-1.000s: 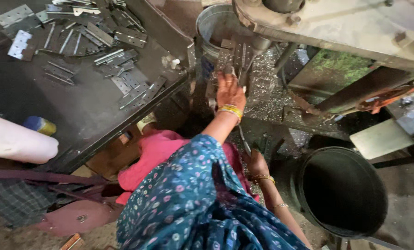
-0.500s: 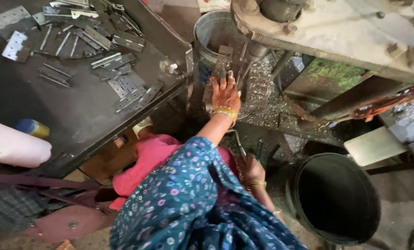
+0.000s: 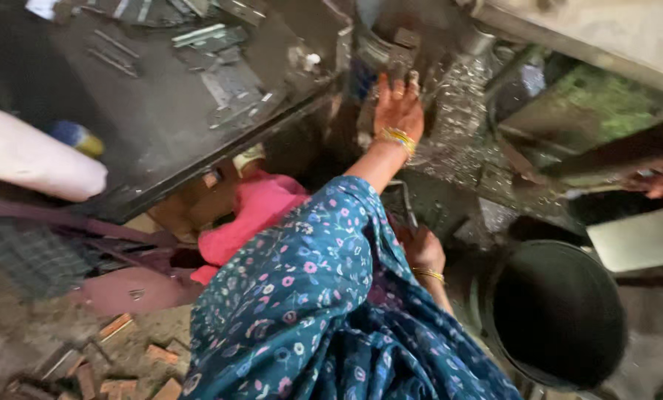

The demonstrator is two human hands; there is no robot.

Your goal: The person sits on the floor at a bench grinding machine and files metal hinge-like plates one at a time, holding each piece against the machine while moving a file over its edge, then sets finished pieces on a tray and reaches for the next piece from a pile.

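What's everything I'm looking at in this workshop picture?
Worktable: one, dark, upper left.
Flat metal strips: many, grey, scattered on the worktable.
Metal shavings: a heap, silvery, on the machine bed.
Bucket: one, black, lower right.
Pink cloth: one, below the table edge.
Left hand: bangled, pressed on a small metal piece at the machine.
Right hand: bangled, gripping a thin metal lever.

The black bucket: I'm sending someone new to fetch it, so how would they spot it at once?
Start at the dark worktable strewn with metal strips, then look to the lower right, past the person's right hand. The bucket stands there on the floor. It is the only big round black container, open-topped with a dark inside.
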